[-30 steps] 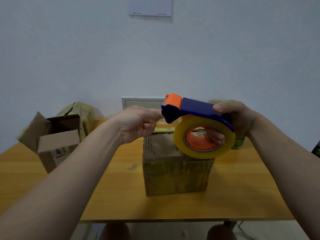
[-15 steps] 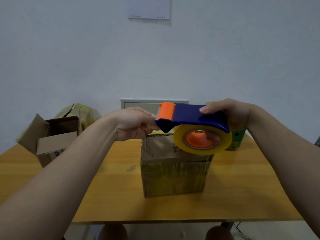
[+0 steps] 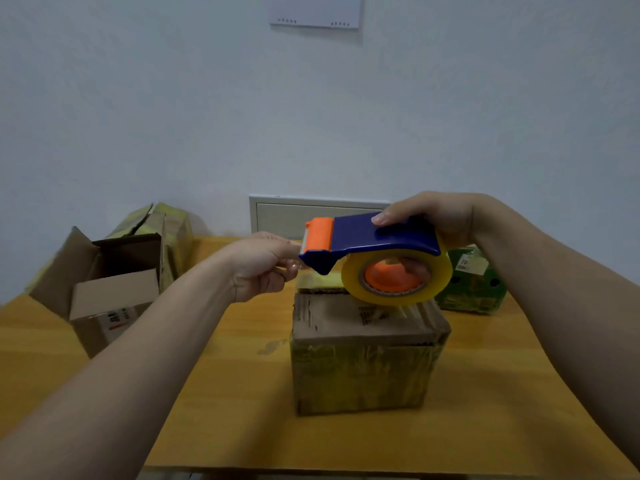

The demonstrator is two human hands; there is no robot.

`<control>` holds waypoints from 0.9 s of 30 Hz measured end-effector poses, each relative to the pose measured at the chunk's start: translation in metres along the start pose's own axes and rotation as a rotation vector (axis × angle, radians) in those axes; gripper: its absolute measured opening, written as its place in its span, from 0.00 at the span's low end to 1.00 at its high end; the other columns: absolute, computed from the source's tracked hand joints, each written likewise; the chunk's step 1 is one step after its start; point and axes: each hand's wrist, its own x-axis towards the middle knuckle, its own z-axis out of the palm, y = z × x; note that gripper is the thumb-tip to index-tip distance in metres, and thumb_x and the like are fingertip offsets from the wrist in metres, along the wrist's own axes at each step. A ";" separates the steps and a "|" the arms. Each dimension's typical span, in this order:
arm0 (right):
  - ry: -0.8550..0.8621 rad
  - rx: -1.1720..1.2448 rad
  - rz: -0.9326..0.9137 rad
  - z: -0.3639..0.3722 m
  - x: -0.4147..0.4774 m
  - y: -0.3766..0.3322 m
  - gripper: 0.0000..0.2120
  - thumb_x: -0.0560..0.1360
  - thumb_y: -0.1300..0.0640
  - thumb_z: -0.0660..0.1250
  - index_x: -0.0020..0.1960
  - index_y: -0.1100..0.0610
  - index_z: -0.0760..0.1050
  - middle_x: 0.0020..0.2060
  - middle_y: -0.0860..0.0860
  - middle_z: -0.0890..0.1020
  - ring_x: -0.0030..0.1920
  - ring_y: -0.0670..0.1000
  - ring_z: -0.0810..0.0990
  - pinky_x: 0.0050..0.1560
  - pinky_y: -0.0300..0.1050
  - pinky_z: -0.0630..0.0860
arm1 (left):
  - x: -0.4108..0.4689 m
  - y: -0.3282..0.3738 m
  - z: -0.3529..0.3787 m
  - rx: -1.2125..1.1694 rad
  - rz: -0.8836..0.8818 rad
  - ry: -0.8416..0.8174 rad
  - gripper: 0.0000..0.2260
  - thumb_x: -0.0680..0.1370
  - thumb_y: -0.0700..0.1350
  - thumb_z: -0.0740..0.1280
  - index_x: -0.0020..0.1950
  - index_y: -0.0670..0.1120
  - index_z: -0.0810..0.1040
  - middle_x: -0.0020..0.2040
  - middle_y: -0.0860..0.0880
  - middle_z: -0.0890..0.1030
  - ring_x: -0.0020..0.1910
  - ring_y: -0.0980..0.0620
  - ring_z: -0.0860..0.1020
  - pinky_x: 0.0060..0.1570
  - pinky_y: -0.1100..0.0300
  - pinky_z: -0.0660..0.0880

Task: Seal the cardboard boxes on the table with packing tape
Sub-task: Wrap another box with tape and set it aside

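Two hands are working just above the shut box [image 3: 360, 341], which is sitting in the middle of the bench [image 3: 242, 393]. Whether its top seam is already carrying tape is not clear.

Your right hand [image 3: 436, 216] is gripping the tape dispenser [image 3: 374, 237], with the thumb lying along the blue top and the fingers curling through the core of the tape roll [image 3: 398, 298]. Your left hand [image 3: 263, 265] is curled, thumb and fingertips pinching the tape end [image 3: 296, 266] just under the orange cutter [image 3: 318, 235]. The film is clear and barely showing.

Several things are threatening from here:
- **Losing the end:** if your pinch is slipping, the end is likely going back onto the roll and you are hunting for it again.
- **Tangling:** if the film is going slack, it is probably folding on itself or sticking to your fingers.
- **Crooked tape:** pulling off-line from the roll is risking a wrinkled strip that misses the seam.
- **The cutter:** its toothed edge is sitting right beside your left fingertips, so a jerk is risking a nick.
- **The box moving:** neither hand is holding the box, so dragging tape across it may be sliding or tipping it.

To the left, the open box [image 3: 114, 296] is waiting with its flaps up.
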 end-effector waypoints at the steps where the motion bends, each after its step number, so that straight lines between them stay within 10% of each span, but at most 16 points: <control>1: -0.004 -0.011 0.022 -0.001 0.007 0.003 0.28 0.56 0.36 0.83 0.48 0.53 0.88 0.53 0.67 0.83 0.47 0.62 0.81 0.43 0.49 0.82 | 0.003 -0.006 -0.002 -0.011 -0.011 -0.003 0.11 0.81 0.35 0.67 0.40 0.43 0.83 0.34 0.48 0.81 0.26 0.58 0.71 0.21 0.69 0.62; 9: -0.297 0.022 0.050 -0.014 0.029 -0.004 0.29 0.74 0.41 0.73 0.63 0.64 0.80 0.35 0.60 0.83 0.34 0.57 0.83 0.40 0.49 0.82 | 0.016 -0.030 -0.018 -0.098 -0.011 -0.096 0.05 0.65 0.38 0.72 0.33 0.46 0.87 0.31 0.52 0.79 0.26 0.60 0.71 0.22 0.70 0.63; 19: -0.335 0.027 0.055 -0.014 0.028 -0.023 0.35 0.72 0.40 0.74 0.66 0.66 0.76 0.37 0.61 0.83 0.34 0.58 0.83 0.40 0.50 0.82 | 0.017 -0.040 -0.025 -0.242 0.002 -0.062 0.07 0.68 0.37 0.71 0.46 0.40 0.80 0.33 0.49 0.79 0.27 0.60 0.73 0.22 0.70 0.66; 27: -0.264 0.020 0.108 -0.009 0.023 -0.027 0.32 0.63 0.39 0.79 0.57 0.61 0.83 0.33 0.60 0.82 0.31 0.56 0.82 0.36 0.49 0.82 | 0.008 -0.041 -0.027 -0.226 -0.009 -0.033 0.03 0.69 0.40 0.74 0.36 0.44 0.84 0.33 0.49 0.79 0.27 0.59 0.72 0.21 0.69 0.65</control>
